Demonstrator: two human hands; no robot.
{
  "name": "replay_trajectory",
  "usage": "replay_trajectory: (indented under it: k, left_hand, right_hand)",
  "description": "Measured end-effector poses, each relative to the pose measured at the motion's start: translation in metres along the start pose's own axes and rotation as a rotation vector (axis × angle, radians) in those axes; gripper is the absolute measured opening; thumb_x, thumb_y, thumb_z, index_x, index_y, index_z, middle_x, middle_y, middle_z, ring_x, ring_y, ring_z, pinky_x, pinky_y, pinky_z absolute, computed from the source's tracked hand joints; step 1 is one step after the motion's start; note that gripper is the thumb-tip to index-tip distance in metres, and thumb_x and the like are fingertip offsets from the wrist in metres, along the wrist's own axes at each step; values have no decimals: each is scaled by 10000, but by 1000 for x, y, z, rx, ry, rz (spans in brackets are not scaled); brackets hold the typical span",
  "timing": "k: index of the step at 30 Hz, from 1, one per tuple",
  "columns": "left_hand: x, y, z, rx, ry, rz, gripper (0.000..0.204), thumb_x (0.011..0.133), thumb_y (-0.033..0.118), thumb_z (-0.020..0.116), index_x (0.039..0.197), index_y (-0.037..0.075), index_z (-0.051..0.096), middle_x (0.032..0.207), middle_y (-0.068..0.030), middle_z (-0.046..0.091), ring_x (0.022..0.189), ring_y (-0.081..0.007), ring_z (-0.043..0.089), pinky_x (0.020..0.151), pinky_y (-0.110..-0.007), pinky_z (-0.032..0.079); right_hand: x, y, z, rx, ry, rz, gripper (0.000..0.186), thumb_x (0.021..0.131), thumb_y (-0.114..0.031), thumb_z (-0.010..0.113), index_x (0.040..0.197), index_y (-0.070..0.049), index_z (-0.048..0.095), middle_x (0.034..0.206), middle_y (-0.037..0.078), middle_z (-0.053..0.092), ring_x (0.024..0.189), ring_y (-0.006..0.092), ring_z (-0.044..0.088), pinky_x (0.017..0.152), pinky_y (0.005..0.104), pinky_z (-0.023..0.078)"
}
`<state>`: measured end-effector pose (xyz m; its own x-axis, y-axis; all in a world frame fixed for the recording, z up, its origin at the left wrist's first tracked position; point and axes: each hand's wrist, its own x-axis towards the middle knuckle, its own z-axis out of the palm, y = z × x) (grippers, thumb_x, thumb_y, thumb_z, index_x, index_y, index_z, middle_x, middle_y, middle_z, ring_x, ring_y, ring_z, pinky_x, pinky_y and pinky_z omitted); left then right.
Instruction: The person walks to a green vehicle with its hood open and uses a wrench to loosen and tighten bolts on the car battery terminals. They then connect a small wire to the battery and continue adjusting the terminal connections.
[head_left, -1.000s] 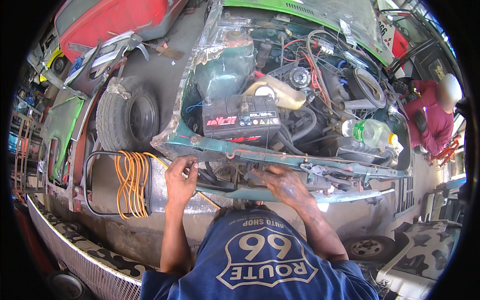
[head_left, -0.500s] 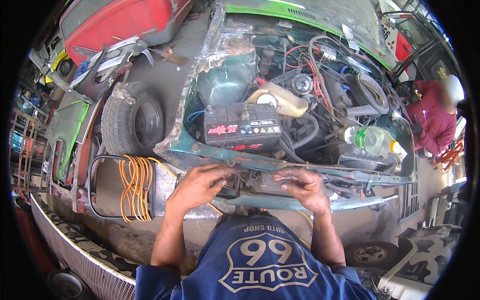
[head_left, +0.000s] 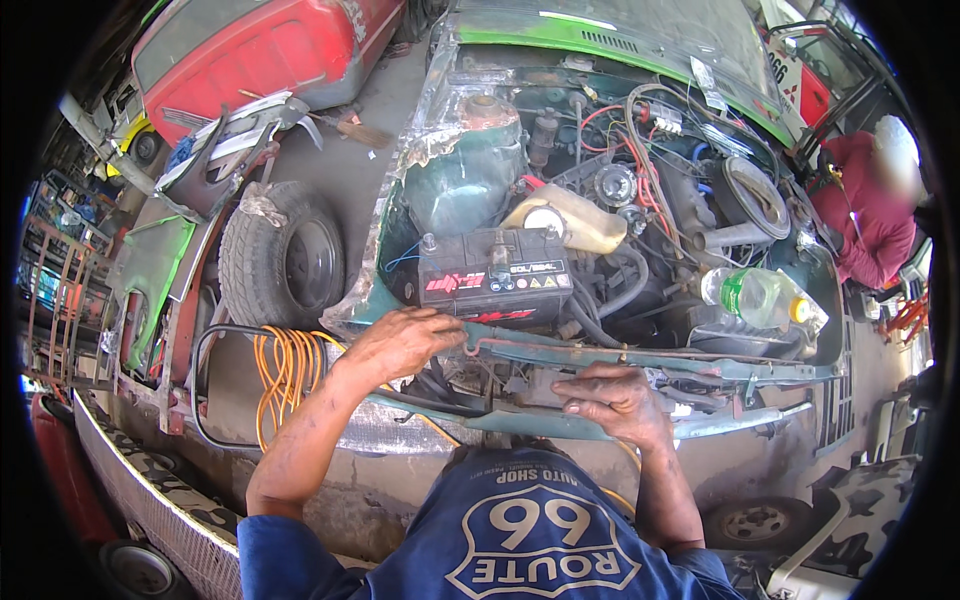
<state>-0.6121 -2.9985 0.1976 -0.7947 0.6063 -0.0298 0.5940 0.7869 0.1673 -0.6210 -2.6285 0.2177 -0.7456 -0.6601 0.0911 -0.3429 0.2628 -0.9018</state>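
My left hand [head_left: 405,343] lies over the left end of the car's green front crossmember [head_left: 560,352], just below the battery. Its fingers are stretched out to the right along the metal. My right hand [head_left: 615,400] is over the gap between that crossmember and the lower green front panel [head_left: 540,426]. Its fingers point left and bend loosely, with nothing visible in them; the undersides are hidden. A black car battery [head_left: 495,278] sits behind the crossmember, nearest my left hand. Between my hands, dark parts show in the gap.
Left of the car stand a loose tyre on its rim [head_left: 283,250] and a coiled orange cable [head_left: 288,375] on a black frame. A clear plastic bottle [head_left: 755,297] lies in the engine bay at right. A person in a maroon top [head_left: 868,210] works at the car's right side.
My left hand has moved onto the crossmember by the battery. My right hand has dropped lower and slightly right, its fingers flatter. The whole view has shifted a little.
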Motion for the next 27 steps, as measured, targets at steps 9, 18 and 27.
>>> replay_trajectory:
  k: [9,18,27]
  left_hand:
    - [0,-17,15,-2,67,132,303,857,129,736,1156,92,772,1295,-34,689,1220,-236,636,1034,-380,538]
    - [27,10,16,-805,509,-562,201,981,153,708,1060,-30,726,959,-228,758,879,-369,755,792,-442,570]
    - [55,25,37,-544,607,-620,131,959,153,730,1000,30,748,817,-174,725,705,-288,707,682,-403,533]
  right_hand:
    - [15,1,2,153,188,-182,206,879,-16,799,1081,-40,833,986,109,774,834,193,743,737,331,593]
    - [31,5,-4,-154,72,22,325,1063,-260,669,1247,-11,767,720,141,704,680,218,692,679,351,546]
    - [65,28,11,-202,315,24,305,1098,-127,600,1369,-13,680,835,86,678,740,172,652,754,350,567]
